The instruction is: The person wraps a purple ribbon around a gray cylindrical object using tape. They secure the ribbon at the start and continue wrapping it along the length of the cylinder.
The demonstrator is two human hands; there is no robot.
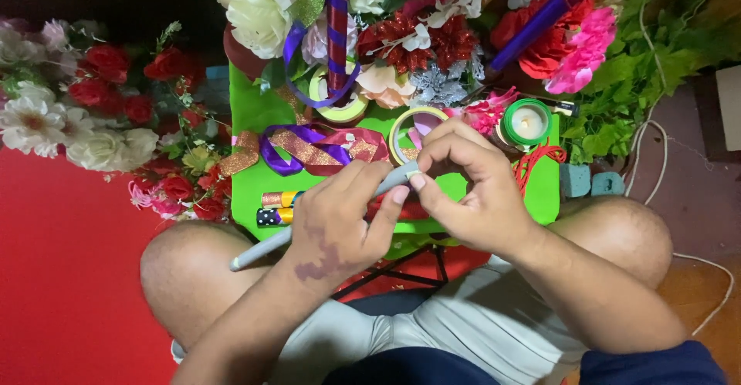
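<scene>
Seated person, knees apart, works over a green board (251, 111) laid across the lap. Left hand (340, 223) holds a pale grey stick (262, 251) that runs from near the left knee up to the fingertips; thumb and fingers are curled and pressed around its upper part. Right hand (471, 180) meets it at the top end, index finger and thumb pinching the tip of the stick, remaining fingers bent loosely above. Whether tape or ribbon is being drawn onto the tip cannot be told. Just behind the hands lie a tape roll (405, 134), purple and gold ribbon (309, 149), a green tape spool (527, 122) and red cord (540, 159); artificial flowers (401, 37) crowd the far edge, with more flowers (85, 115) on the left. Risks, as judged: the grip sits at 1 end only, so the long free end may swing and strike the knee or slip; loose ribbon and cord near the fingers may snag.
</scene>
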